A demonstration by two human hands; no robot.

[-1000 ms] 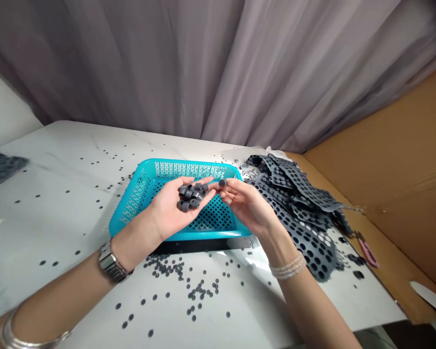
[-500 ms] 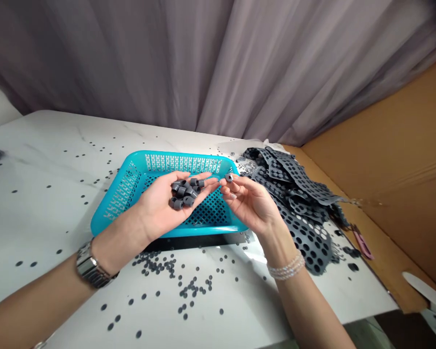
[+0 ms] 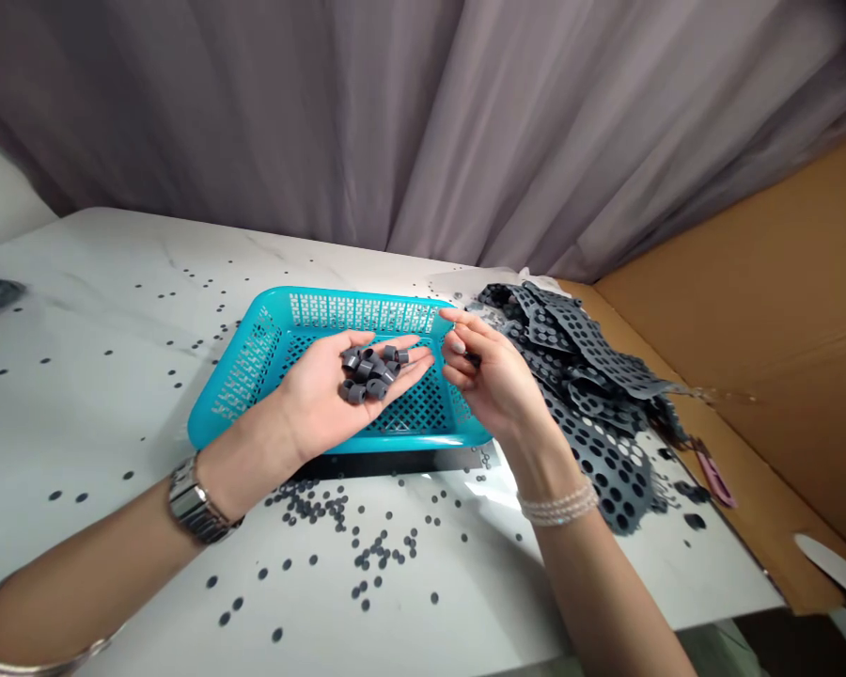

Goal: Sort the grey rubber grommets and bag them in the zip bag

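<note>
My left hand [image 3: 328,390] is palm up above the basket, its fingers stretched out flat. A pile of small dark grey rubber caps [image 3: 372,371], short and cylindrical, rests on its palm and fingers. To the right, my right hand [image 3: 490,367] is curled with its fingers bent inward. Part of a dark grey cap [image 3: 473,359] shows among those fingers; the rest is hidden. Beneath both hands stands a turquoise plastic basket [image 3: 236,381] with a latticed floor and walls.
Perforated dark grey rubber sheets [image 3: 585,348] lie heaped at the right. Many small dark discs [image 3: 381,550] are scattered over the white table [image 3: 148,367]. A pink-handled cutter [image 3: 715,480] lies on the cardboard [image 3: 754,489] at the right. A grey curtain [image 3: 367,122] hangs behind.
My right hand has turned and its fingers have curled in, so the cap once held up at the fingertips is now partly hidden. The left hand still supports its pile of caps.
</note>
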